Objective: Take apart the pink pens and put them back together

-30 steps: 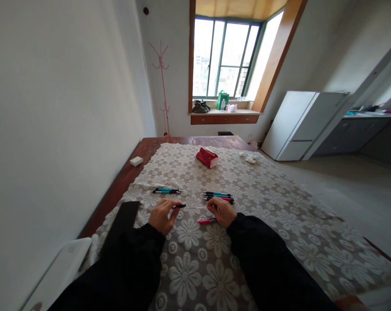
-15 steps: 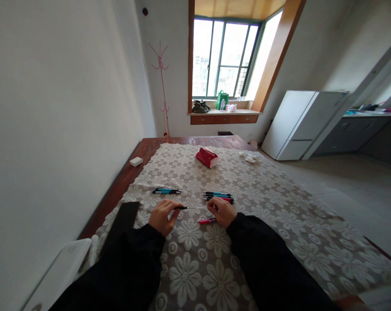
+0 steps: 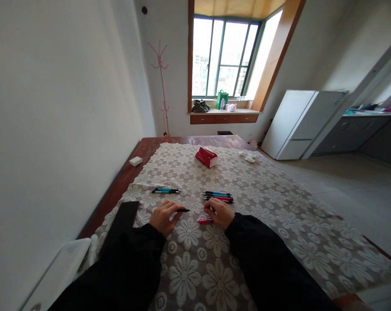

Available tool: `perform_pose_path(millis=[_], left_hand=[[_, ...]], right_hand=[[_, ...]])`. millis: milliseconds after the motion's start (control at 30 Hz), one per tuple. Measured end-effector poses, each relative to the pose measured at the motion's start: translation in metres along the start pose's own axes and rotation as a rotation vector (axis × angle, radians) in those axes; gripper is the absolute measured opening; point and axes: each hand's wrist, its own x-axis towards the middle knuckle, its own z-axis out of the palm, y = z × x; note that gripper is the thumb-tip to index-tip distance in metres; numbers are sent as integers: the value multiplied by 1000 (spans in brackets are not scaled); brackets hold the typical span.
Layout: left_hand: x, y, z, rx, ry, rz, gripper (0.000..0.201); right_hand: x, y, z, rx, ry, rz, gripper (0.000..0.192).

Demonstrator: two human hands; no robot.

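Observation:
Pinched in the fingertips of my left hand [image 3: 165, 216] is a short black pen part [image 3: 183, 210]. A thin, pale pen refill [image 3: 196, 210] runs from it to my right hand [image 3: 219, 213], whose fingers are closed on the refill's other end. Under my right hand lies a pink pen barrel [image 3: 205, 220], partly covered by the fingers. Just beyond that hand several pens [image 3: 218, 197], blue and pink with black parts, lie side by side. Past my left hand is a small group of blue and black pens [image 3: 166, 190].
A flower-patterned lace cloth [image 3: 185, 276] covers the table. A red tissue pack [image 3: 206, 157] lies farther back, with crumpled white tissue [image 3: 250, 159] to its right. A dark flat object [image 3: 122, 222] is beside my left forearm; a small white box [image 3: 136, 161] sits at the left edge.
My right hand has shifted slightly left, and my left hand slightly right. The visible stretch of refill between them is shorter.

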Motion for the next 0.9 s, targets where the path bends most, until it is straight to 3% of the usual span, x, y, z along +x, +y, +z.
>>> perform_pose_path(millis=[367, 900], left_hand=[[1, 1, 1, -64, -46, 142, 19], [0, 10, 4, -82, -120, 51, 12]], right_hand=[[-3, -12, 6, 90, -36, -130, 8], [-5, -20, 9, 146, -61, -163, 15]])
